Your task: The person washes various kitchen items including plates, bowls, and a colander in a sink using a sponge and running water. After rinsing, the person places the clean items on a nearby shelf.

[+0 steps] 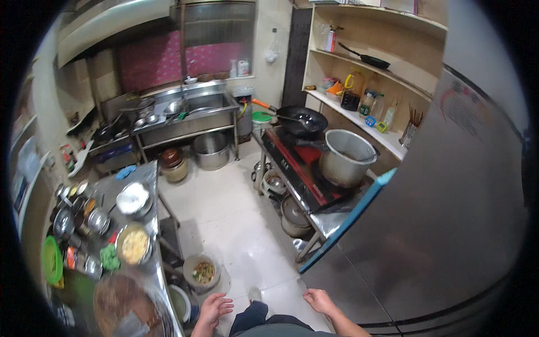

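Note:
My left hand hangs empty near the bottom edge, its fingers apart. It is nearest a pale bucket of food scraps on the floor and a white bucket under the left table. My right hand is in the air before the grey refrigerator door. Its fingers are curled in, and nothing shows in them. On the left steel table stand a bowl of pale yellow food, a bowl with white contents and a round wooden chopping block with a cleaver blade on it.
Ahead on the right, a black wok and a large aluminium pot stand on a red-and-black cooktop. A steel sink lines the back wall. Stockpot and lidded jar sit on the floor. Shelves hold bottles.

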A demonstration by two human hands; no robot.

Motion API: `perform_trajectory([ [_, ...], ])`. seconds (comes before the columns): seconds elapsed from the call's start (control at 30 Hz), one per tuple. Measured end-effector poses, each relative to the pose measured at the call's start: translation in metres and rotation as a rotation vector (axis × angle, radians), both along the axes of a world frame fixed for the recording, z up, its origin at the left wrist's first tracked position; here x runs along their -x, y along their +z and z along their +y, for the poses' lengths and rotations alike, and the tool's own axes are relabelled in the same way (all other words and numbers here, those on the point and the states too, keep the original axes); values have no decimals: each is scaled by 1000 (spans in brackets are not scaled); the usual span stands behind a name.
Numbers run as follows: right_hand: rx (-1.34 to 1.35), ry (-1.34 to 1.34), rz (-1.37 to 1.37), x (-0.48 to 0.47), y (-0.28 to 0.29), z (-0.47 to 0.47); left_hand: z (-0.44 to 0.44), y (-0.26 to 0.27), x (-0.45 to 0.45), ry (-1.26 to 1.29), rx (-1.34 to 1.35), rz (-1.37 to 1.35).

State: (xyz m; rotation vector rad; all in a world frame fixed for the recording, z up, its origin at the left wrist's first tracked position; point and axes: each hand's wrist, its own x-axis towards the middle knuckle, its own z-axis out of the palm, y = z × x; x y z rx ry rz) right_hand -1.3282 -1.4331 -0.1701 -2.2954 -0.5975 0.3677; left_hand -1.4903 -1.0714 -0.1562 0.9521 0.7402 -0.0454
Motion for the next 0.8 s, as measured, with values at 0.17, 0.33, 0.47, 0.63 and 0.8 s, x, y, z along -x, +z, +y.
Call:
perform_trajectory([
  [0.17,-2,-322,-49,-130,42,46,67,16,-180,-161,-43,-80],
  [0.33,-305,-324,36,-256,68,140,141,55,-316,-249,-105,-191],
  [0.47,-348,-189,260,-348,47,232,203,55,-406,-255,-157,-152],
  [0.63,-565,-21,649,-498,32,376,291,49,-497,-107,-155,0],
  [0.8,-467,199,429,-655,72,547,389,81,-551,105,-208,5],
])
